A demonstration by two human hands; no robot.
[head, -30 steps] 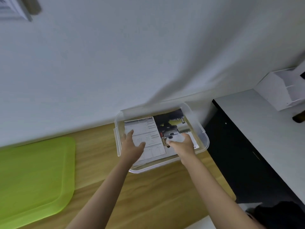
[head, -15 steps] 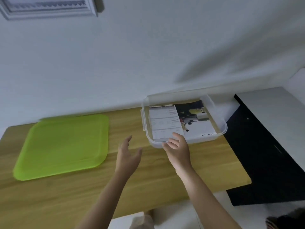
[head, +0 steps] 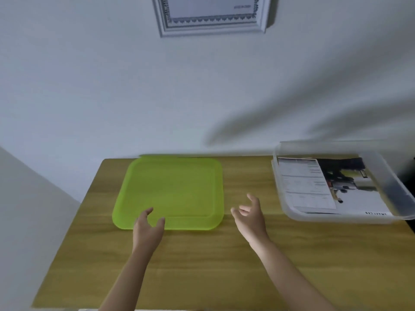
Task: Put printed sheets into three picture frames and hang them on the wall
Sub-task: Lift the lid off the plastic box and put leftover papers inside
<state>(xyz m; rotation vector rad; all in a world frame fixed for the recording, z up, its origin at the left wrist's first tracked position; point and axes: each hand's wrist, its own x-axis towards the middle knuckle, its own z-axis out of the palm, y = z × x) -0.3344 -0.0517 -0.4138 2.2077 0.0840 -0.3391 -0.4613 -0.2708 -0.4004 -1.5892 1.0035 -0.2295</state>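
Observation:
A white picture frame [head: 213, 16] with a bordered sheet hangs on the wall at the top. At the table's right end a clear plastic box [head: 285, 205] holds printed sheets [head: 307, 185], one a text page, one a dark photo print. My left hand [head: 148, 227] hovers over the near edge of a green lid [head: 170, 189], fingers loosely spread, holding nothing. Beside the lid's right corner my right hand [head: 251, 216] is empty with relaxed fingers, well left of the box.
The wooden table [head: 202, 265] stands against a white wall. The green lid lies flat at its middle left. The box overhangs the right side. A pale wall or panel borders the table on the left.
Both hands have come out of the clear box and moved left to the green lid, empty. The view has swung left and up, bringing the hung frame into sight.

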